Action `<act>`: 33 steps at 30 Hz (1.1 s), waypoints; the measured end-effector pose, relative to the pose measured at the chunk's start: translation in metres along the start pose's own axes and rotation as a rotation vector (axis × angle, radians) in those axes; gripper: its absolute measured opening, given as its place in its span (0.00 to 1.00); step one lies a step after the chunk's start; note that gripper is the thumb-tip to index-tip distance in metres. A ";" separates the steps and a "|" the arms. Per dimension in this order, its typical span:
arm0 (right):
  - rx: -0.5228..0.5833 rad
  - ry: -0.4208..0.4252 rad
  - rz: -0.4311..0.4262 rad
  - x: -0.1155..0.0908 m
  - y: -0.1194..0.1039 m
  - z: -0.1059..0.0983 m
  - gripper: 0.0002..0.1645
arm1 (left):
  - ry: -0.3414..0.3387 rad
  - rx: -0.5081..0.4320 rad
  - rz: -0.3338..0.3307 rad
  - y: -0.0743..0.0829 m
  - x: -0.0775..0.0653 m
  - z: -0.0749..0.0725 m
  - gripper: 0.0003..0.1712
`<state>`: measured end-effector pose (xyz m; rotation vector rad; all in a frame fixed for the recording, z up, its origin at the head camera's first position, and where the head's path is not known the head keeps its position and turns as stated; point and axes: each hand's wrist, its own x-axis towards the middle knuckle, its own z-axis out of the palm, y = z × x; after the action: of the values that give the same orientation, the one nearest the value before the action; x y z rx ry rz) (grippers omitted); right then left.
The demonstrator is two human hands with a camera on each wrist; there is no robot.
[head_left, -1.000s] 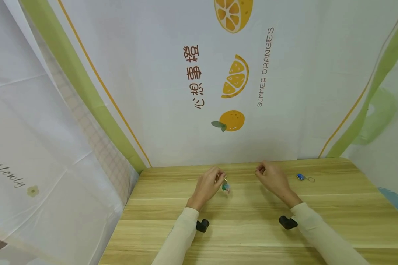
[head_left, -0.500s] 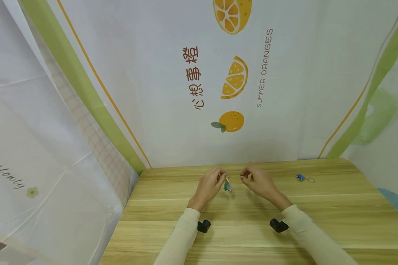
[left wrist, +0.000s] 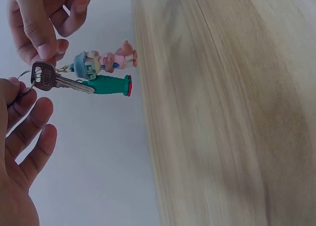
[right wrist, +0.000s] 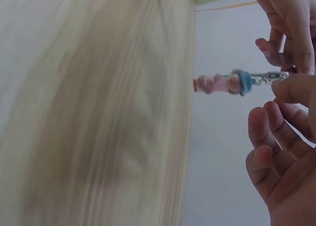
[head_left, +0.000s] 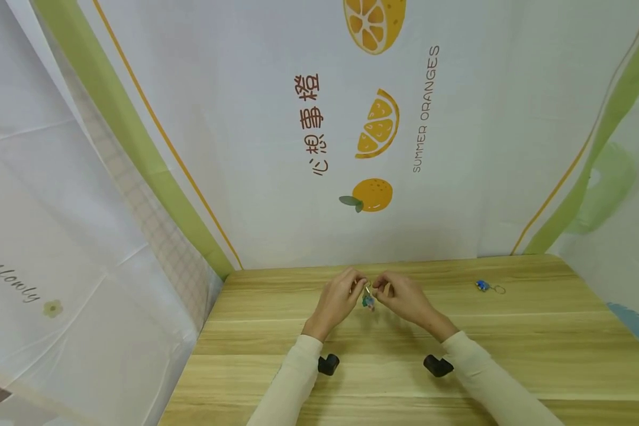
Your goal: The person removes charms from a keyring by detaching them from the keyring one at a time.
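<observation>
My left hand (head_left: pixel 338 299) pinches a thin metal key ring (left wrist: pixel 25 83) between thumb and forefinger. From the ring hang a key (left wrist: pixel 44 77) with a dark head, a small figurine charm (left wrist: pixel 106 61) with a blue hat and pink clothes, and a green charm (left wrist: pixel 111 85) with a red rim. The bunch hangs above the table. My right hand (head_left: pixel 404 297) is just to its right, fingers bent, with thumb and forefinger tips close to the key head. Whether they pinch the key cannot be made out. In the right wrist view, the right thumb (right wrist: pixel 296 88) partly hides the key.
A blue keychain (head_left: pixel 482 286) with a metal ring lies on the wooden table (head_left: pixel 383 378) to the right. Behind the table hangs a white cloth (head_left: pixel 277 225) printed with oranges. Further cloths hang at the left and right sides.
My right hand has moved left across the table to the hanging keys. My left hand stays almost in place, still pinching the ring; the bunch has shifted slightly right.
</observation>
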<state>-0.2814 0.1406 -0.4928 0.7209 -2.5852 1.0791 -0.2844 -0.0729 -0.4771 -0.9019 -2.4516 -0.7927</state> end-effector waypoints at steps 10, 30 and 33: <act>-0.008 -0.013 -0.004 0.000 -0.007 0.009 0.06 | 0.006 -0.002 0.045 0.000 -0.001 0.000 0.08; -0.006 -0.025 0.059 -0.004 -0.004 0.012 0.04 | -0.075 -0.075 0.024 -0.005 -0.003 0.001 0.09; 0.001 -0.034 0.076 -0.003 -0.003 0.012 0.03 | -0.094 -0.107 0.013 -0.006 -0.004 0.001 0.10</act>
<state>-0.2775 0.1311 -0.5004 0.6508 -2.6609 1.0994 -0.2862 -0.0774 -0.4824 -1.0144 -2.5009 -0.9035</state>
